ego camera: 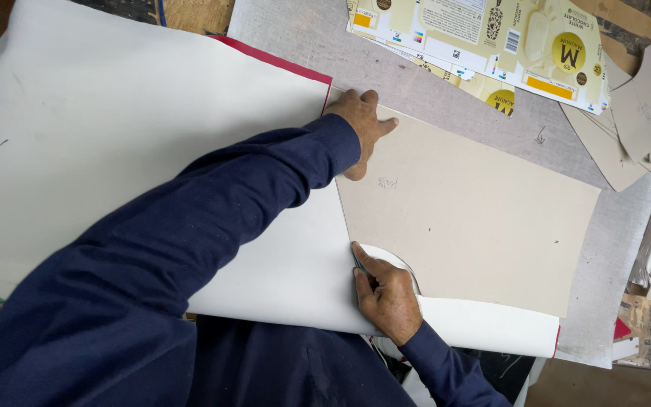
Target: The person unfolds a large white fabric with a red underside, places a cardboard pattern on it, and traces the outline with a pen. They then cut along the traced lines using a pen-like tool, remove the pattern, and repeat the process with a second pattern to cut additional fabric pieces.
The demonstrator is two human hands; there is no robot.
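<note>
In the head view the left hand (359, 124) is pressing flat, fingers spread, on the top corner of a tan cardboard template (476, 218) lying on a white sheet (114, 136), while the right hand (386, 298) is pinching a thin pen (357, 264) closed at the template's curved lower edge. Tracing well likely means keeping the template pinned and the tip tight against its edge.

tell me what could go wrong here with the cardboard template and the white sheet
1. The left hand presses only the upper corner of the cardboard template; the far end lies free, so it might pivot and spoil the line.
2. The right hand works a thin tool, mostly hidden, at the curved notch, where it could wander off the edge.
3. The white sheet overhangs the table and may slide.
</note>
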